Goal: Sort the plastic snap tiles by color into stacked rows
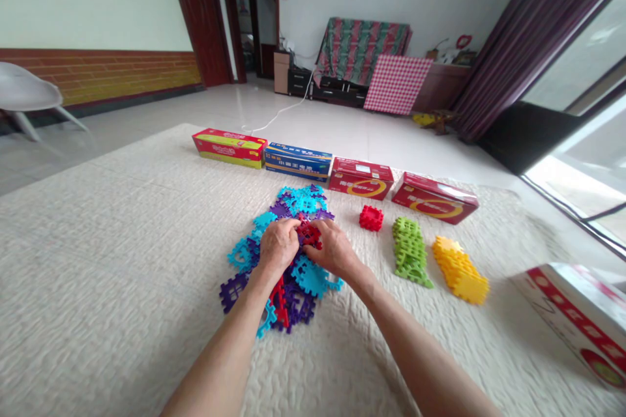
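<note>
Left hand (278, 246) and right hand (336, 249) over plastic pieces (310, 277).
Both pinch a red piece (309, 233); boxes (297, 164) line the mat's (156, 228) far edge.

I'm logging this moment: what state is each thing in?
Left hand, curled, grip unclear
Right hand, closed on red pieces
Pile, loosely jumbled
Red stack, set apart
Green pieces, overlapping
Yellow pieces, overlapping
Four boxes, lined up
Chair, upright

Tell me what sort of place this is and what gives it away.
Probably a living room in a home: a low black cabinet stands partly under a patterned cloth, a purple curtain hangs by the window, and toy pieces lie on a pale mat.
</note>
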Demonstrator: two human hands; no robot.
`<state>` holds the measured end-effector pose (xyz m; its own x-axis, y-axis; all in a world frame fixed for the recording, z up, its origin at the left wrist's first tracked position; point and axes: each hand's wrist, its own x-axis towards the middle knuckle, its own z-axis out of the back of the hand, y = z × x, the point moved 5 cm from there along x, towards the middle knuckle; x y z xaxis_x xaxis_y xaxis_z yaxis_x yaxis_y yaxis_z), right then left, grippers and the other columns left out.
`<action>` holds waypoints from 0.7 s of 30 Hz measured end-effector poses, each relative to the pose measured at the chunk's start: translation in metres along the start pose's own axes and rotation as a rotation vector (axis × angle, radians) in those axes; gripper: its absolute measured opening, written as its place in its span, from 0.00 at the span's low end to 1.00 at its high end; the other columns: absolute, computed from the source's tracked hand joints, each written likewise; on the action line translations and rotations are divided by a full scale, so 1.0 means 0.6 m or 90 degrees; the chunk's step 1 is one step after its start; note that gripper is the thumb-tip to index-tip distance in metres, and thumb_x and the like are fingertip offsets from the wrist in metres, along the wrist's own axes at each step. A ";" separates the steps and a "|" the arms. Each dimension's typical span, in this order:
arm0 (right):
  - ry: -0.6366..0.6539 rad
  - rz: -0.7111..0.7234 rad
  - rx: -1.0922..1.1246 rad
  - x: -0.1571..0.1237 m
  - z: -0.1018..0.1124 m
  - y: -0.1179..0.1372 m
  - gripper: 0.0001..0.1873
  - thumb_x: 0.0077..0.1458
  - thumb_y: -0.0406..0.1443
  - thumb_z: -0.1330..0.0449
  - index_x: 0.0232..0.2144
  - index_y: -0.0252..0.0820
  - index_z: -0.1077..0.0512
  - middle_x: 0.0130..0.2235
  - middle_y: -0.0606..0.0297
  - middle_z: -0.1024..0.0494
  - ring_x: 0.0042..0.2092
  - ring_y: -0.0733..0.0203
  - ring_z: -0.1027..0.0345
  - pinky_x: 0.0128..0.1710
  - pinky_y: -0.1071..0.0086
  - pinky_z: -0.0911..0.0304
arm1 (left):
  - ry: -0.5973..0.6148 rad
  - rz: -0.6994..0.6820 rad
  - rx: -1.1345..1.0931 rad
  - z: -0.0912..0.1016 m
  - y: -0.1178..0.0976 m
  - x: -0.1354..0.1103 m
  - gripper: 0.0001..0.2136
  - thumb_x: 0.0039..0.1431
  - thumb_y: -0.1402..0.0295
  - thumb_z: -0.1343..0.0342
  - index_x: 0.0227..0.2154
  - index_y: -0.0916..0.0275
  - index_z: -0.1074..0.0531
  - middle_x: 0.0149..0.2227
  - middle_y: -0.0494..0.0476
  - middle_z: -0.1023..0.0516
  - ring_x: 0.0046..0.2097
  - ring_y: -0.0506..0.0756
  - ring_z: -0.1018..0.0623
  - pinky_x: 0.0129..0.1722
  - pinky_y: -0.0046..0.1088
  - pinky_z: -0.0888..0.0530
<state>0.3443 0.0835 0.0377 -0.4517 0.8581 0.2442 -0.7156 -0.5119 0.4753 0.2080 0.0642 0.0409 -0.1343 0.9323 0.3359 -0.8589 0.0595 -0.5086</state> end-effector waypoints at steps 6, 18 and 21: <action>0.014 -0.026 -0.085 0.014 -0.003 0.015 0.21 0.49 0.35 0.40 0.47 0.39 0.29 0.42 0.54 0.25 0.44 0.52 0.31 0.45 0.60 0.36 | -0.008 -0.002 0.015 0.000 0.000 0.000 0.16 0.58 0.79 0.53 0.41 0.62 0.21 0.42 0.57 0.18 0.44 0.56 0.20 0.49 0.31 0.26; -0.220 0.006 -0.108 -0.044 0.107 -0.090 0.27 0.49 0.30 0.44 0.54 0.37 0.35 0.52 0.49 0.31 0.52 0.49 0.35 0.52 0.57 0.37 | -0.031 -0.015 -0.007 -0.003 0.005 -0.001 0.15 0.58 0.76 0.52 0.39 0.62 0.20 0.41 0.58 0.17 0.44 0.58 0.19 0.48 0.33 0.25; -0.245 -0.018 -0.192 -0.058 0.126 -0.120 0.29 0.49 0.29 0.45 0.55 0.36 0.36 0.53 0.49 0.31 0.52 0.48 0.37 0.53 0.56 0.40 | -0.034 -0.022 -0.005 -0.004 0.006 -0.001 0.15 0.58 0.75 0.52 0.38 0.62 0.20 0.41 0.59 0.17 0.43 0.58 0.19 0.47 0.34 0.25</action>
<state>0.4517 0.0936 0.0586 -0.2400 0.7952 0.5569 -0.8731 -0.4276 0.2342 0.2065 0.0648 0.0370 -0.1306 0.9093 0.3952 -0.8597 0.0947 -0.5019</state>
